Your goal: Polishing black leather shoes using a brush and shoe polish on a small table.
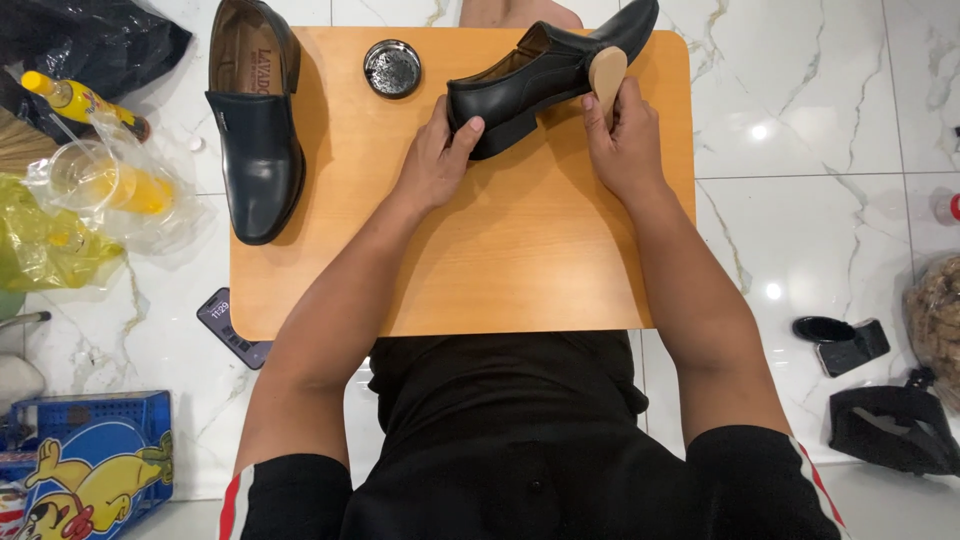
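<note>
- Shoe (540, 70) under work: black, smooth leather, low block heel, lying on its side at the far right of the table (450, 270), toe past the far edge.
- My left hand (435, 160) is closed on the heel end, thumb up against the back, fingers hidden behind it.
- My right hand (625, 140) is wrapped around a brush (606, 75), pale wood back, rounded oval shape, pressed against the shoe's side near the middle. Bristles not visible.
- Table: light wood, rounded corners, smooth, sitting across my lap.
- Second shoe (255, 130): same black leather, upright on its sole at the table's left edge, tan lining with a printed mark inside. Well apart from my hands.
- Tin (392, 68): round, shallow, metal rim, dark contents, open, at the far edge between the two shoes. Nothing stands between it and my hands.
- Phone (232, 325): dark, screen lit, on the floor, partly under the table's near left corner.
- Floor (800, 130): glossy white marble tile with grey veins.
- Left of the table: clear plastic bag (110, 190) holding a cup and something yellow, a yellow bottle (70, 100) with a coloured label, a black bag (90, 35), a yellow-green bag (40, 240).
- Near left: blue crate (90, 410) with a yellow cartoon figure on its side.
- Right side: small black items (840, 340) and a black strap (890, 425) on the floor; kind unclear.
</note>
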